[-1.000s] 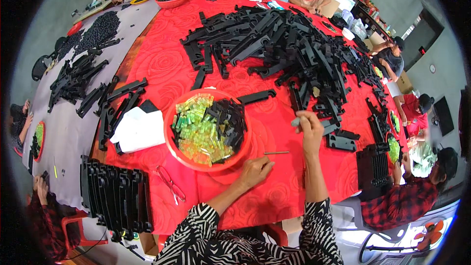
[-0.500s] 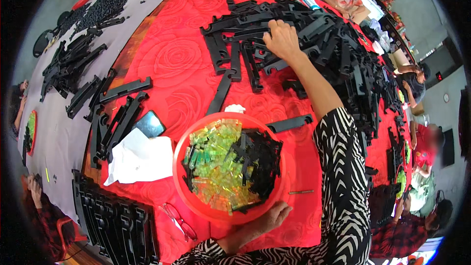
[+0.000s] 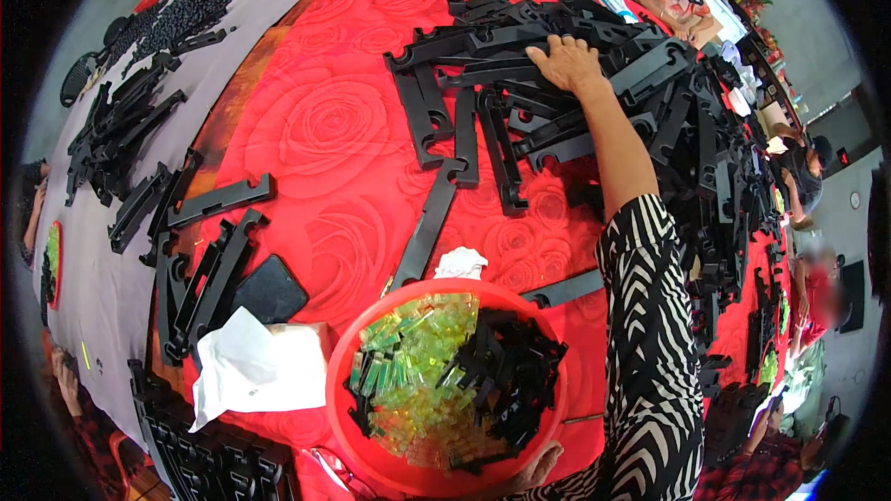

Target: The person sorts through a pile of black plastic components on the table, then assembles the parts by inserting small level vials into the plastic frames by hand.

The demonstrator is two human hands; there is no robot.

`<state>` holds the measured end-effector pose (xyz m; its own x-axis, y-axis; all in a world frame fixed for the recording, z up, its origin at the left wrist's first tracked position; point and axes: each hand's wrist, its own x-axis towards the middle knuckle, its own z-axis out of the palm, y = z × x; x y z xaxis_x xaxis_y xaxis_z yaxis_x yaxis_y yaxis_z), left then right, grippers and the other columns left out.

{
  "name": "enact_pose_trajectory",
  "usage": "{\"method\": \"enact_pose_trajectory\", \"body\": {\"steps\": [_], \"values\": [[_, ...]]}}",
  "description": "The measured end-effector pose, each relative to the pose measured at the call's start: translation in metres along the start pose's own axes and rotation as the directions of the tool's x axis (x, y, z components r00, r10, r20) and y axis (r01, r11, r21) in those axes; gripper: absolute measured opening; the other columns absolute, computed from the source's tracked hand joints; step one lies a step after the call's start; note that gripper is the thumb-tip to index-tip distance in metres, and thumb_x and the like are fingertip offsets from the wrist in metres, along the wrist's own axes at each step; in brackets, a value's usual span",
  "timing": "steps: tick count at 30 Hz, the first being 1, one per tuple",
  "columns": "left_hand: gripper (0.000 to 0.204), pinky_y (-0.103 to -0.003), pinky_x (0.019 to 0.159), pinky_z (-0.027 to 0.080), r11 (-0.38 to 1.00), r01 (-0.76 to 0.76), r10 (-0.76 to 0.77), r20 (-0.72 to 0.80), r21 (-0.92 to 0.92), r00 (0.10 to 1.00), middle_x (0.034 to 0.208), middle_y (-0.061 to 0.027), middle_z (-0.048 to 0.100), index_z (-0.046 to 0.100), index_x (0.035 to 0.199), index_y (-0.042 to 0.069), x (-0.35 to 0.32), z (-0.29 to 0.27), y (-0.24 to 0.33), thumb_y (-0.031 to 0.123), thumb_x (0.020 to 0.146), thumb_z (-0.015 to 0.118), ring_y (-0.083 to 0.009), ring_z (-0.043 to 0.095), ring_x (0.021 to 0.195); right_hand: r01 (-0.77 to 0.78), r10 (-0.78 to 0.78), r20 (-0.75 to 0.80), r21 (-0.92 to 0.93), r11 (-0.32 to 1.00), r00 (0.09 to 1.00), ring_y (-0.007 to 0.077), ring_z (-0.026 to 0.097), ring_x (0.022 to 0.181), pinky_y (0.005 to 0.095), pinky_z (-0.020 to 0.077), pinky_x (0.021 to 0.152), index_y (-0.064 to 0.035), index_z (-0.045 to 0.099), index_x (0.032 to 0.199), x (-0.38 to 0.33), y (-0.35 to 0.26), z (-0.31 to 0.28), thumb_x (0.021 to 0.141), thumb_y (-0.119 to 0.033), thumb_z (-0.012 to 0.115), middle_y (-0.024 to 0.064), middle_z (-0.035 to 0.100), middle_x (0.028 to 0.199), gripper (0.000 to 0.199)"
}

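Note:
My right hand (image 3: 568, 61) reaches far across the red tablecloth (image 3: 334, 130) and lies palm down on a big pile of long black plastic bars (image 3: 575, 121), its fingers curled over one of them. Its zebra-striped sleeve (image 3: 650, 343) runs up the right side. Only part of my left hand (image 3: 541, 465) shows, at the lower edge against the near rim of a red bowl (image 3: 345, 380). The bowl holds several clear yellow-green pieces (image 3: 418, 371) and small black parts (image 3: 506, 371).
Single black bars (image 3: 429, 223) lie on the cloth near the bowl. A white tissue (image 3: 255, 366) and a dark phone (image 3: 269, 292) sit left of it, and stacked black frames (image 3: 204, 455) lower left. More black parts (image 3: 121, 130) cover the grey cloth. Other people sit at the right.
My head has come closer to the table, so the bowl looks larger. My right hand went from near the bowl out to the far pile of bars; my left hand stayed by the bowl's near rim.

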<state>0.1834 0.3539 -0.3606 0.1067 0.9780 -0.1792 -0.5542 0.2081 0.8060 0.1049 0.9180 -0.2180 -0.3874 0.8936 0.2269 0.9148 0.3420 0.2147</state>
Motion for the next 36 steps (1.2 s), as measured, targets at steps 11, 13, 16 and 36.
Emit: {"method": "enact_pose_trajectory", "body": {"steps": [11, 13, 16, 36], "values": [[0.017, -0.022, 0.064, 0.039, 0.986, -0.159, 0.154, -0.086, -0.051, 0.984, 0.080, -0.0038, 0.048, 0.049, 0.102, 0.000, -0.001, 0.002, -0.029, 0.012, 0.091, 0.047, -0.0093, 0.048, 0.072, -0.128, -0.021, 0.456, 0.294, 0.947, 0.890, 0.0332, 0.045, 0.115, 0.0411, 0.0307, 0.097, -0.0032, 0.059, 0.109, 0.003, 0.024, -0.014, 0.067, -0.078, 0.033, 0.0200, 0.051, 0.118, 0.090], [0.017, -0.022, 0.064, 0.039, 0.981, -0.180, 0.174, -0.090, -0.065, 0.981, 0.080, -0.0039, 0.048, 0.049, 0.103, 0.000, -0.011, 0.006, -0.030, 0.012, 0.091, 0.047, -0.0096, 0.048, 0.073, -0.100, -0.076, 0.441, 0.363, 0.927, 0.894, 0.0331, 0.045, 0.114, 0.0391, 0.0313, 0.097, -0.0023, 0.058, 0.109, -0.005, 0.027, -0.003, 0.067, -0.077, 0.035, 0.0213, 0.052, 0.117, 0.089], [0.018, -0.024, 0.064, 0.040, 0.973, -0.142, 0.138, 0.034, 0.182, 0.990, 0.082, -0.0055, 0.049, 0.047, 0.104, -0.001, -0.004, -0.007, -0.015, 0.011, 0.091, 0.046, -0.0124, 0.049, 0.073, -0.085, -0.141, 0.450, 0.446, 0.891, 0.882, 0.0329, 0.045, 0.114, 0.0371, 0.0310, 0.097, 0.0015, 0.056, 0.110, -0.023, 0.026, -0.010, 0.066, -0.076, 0.041, 0.0234, 0.051, 0.117, 0.090], [0.009, -0.036, 0.063, 0.042, 0.683, -0.356, 0.304, 0.195, 0.637, 0.933, 0.072, -0.0166, 0.051, 0.048, 0.083, 0.002, 0.017, -0.008, 0.044, 0.011, 0.086, 0.049, -0.0311, 0.053, 0.069, 0.024, -0.181, 0.214, 0.579, 0.815, 0.960, 0.0372, 0.045, 0.111, 0.0384, 0.0358, 0.093, -0.0004, 0.032, 0.128, -0.246, 0.008, -0.031, 0.071, -0.043, 0.064, 0.0255, 0.046, 0.119, 0.078]]}}
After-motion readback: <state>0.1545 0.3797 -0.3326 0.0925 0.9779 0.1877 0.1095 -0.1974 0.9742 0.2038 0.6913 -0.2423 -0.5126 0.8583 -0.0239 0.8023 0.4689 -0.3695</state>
